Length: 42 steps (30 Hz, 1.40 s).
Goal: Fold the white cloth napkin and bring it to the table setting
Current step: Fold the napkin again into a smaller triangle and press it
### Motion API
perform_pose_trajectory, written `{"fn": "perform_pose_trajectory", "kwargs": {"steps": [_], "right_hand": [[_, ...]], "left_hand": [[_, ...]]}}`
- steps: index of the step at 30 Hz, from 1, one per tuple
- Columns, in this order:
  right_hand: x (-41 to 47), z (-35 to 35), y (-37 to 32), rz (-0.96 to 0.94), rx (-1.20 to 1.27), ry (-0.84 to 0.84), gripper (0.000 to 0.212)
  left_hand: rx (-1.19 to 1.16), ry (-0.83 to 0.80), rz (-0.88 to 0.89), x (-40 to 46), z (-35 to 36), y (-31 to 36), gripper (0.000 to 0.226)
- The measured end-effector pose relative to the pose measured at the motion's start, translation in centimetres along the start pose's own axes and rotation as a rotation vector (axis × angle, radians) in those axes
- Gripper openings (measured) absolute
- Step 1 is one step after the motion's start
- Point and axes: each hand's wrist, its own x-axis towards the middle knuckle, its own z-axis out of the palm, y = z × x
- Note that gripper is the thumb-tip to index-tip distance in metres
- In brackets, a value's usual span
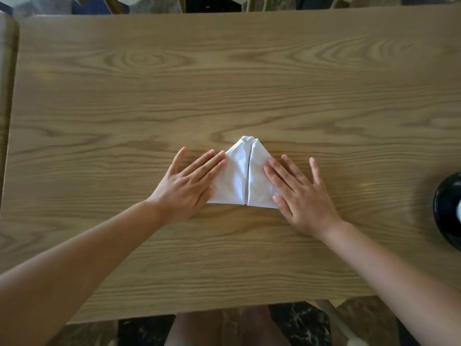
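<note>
Napkin (243,176) is lying folded into a triangle on table (224,83). Left hand (192,181) and right hand (303,193) are pressing flat on its sides, fingers spread, grasping nothing.

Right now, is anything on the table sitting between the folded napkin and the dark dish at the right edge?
Nothing visible does. The right hand lies flat on the white napkin, the left hand on its other side. Bare table runs from there to the dark dish, which is cut off by the frame.
</note>
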Motion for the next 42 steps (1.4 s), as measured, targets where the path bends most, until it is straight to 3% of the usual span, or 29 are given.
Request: {"fn": "perform_pose_trajectory", "kwargs": {"steps": [3,8,12,22,27,30,32,33,34,36,38,42], "right_hand": [[-0.3,-0.4,-0.6,0.076,0.001,0.048,0.058],[-2.3,-1.3,-1.2,0.48,0.103,0.284,0.061],[-4.1,-1.5,-1.5,0.623,0.214,0.367,0.043],[-3.7,-2.9,-2.2,0.841,0.679,0.235,0.015],[-3.4,-4.2,-2.6,0.857,0.861,0.355,0.014],[-3.4,-4.6,-2.5,0.883,0.862,0.38,0.014],[-3.3,-4.9,-2.0,0.884,0.857,0.382,0.015],[-3.3,-5.1,-1.7,0.876,0.855,0.379,0.014],[-3.2,-5.3,-1.5,0.865,0.85,0.373,0.014],[-3.1,-5.6,-1.4,0.835,0.831,0.381,0.013],[-3.1,-6.0,-1.6,0.814,0.808,0.4,0.014],[-3.0,-6.9,-2.6,0.795,0.742,0.47,0.014]], "left_hand": [[0.036,0.101,-0.096,-0.2,0.0,2.1,0.064],[-0.03,0.285,-0.221,4.0,-1.0,6.1,0.063],[-0.099,0.174,-0.236,6.6,-0.3,7.8,0.063],[-0.09,0.12,-0.312,7.0,1.2,7.7,0.067],[-0.055,0.024,-0.326,7.1,0.4,7.9,0.073],[-0.299,0.115,-0.301,6.4,-1.7,7.7,0.071],[-0.592,0.3,-0.3,6.2,-3.9,6.5,0.063],[-0.803,0.315,-0.369,6.4,-5.1,5.5,0.057],[-1.067,0.206,-0.488,7.1,-6.2,4.5,0.056],[-1.363,-0.228,-0.708,9.2,-7.8,2.8,0.068],[-1.344,-0.528,-0.784,11.0,-8.2,1.5,0.078],[-1.26,-0.711,-0.861,14.0,-7.5,-0.2,0.084]]}}
